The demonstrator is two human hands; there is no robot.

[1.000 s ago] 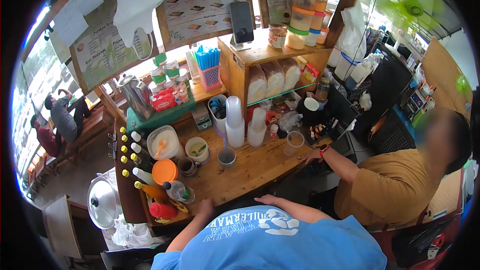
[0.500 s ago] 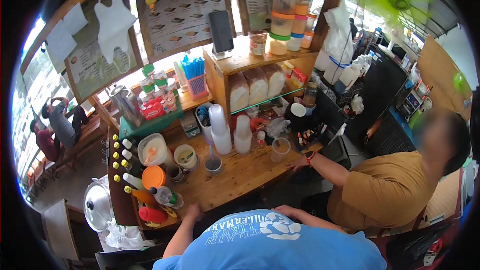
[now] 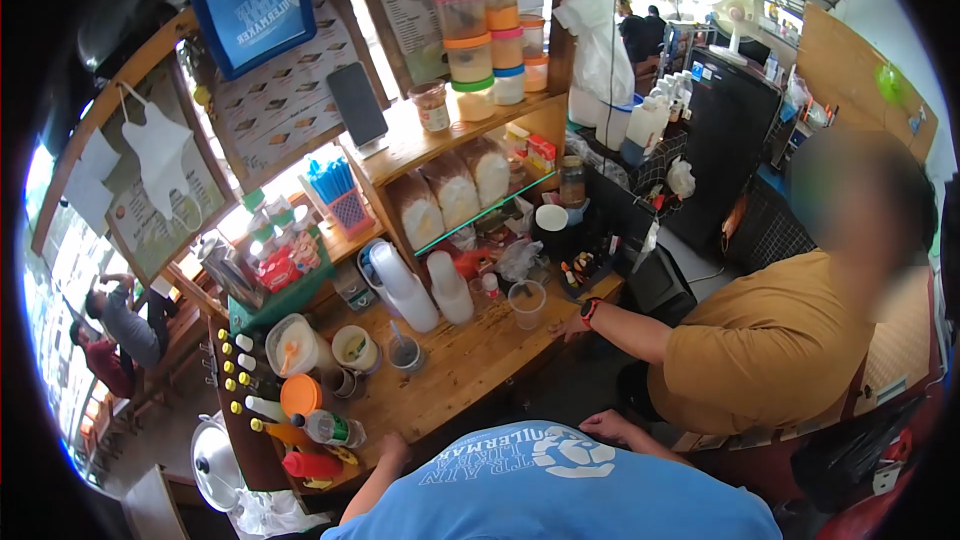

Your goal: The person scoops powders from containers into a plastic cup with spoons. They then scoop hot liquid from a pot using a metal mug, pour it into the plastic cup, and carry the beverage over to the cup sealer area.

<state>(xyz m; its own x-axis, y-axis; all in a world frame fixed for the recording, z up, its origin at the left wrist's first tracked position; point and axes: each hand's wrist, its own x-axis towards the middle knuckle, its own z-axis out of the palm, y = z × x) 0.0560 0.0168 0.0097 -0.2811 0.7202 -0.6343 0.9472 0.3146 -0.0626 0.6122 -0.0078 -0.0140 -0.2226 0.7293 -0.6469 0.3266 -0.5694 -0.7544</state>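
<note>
Resting at the near edge of the bench [image 3: 465, 378], the left hand [image 3: 396, 452] is seen near the red bottle [image 3: 308, 464]; whether its fingers are open or curled cannot be told. The right hand [image 3: 612, 427] is held off the bench, just past the blue shirt [image 3: 640, 500]; nothing is seen in it, its grip too small to judge. Behind the red bottle a clear bottle [image 3: 335, 429] is crowded in; both could be knocked over by a leftward sweep of the left hand. Farther in, a cup with dark contents [image 3: 405, 353] is set, a straw [image 3: 396, 330] stood in it; a spill could be caused by a forearm catching that straw. The stacked cups [image 3: 450, 290] look light, easily toppled if bumped. A clear cup [image 3: 526, 306] is placed near the co-worker's hand [image 3: 572, 323] and could be tipped if reaches were crossed there.
</note>
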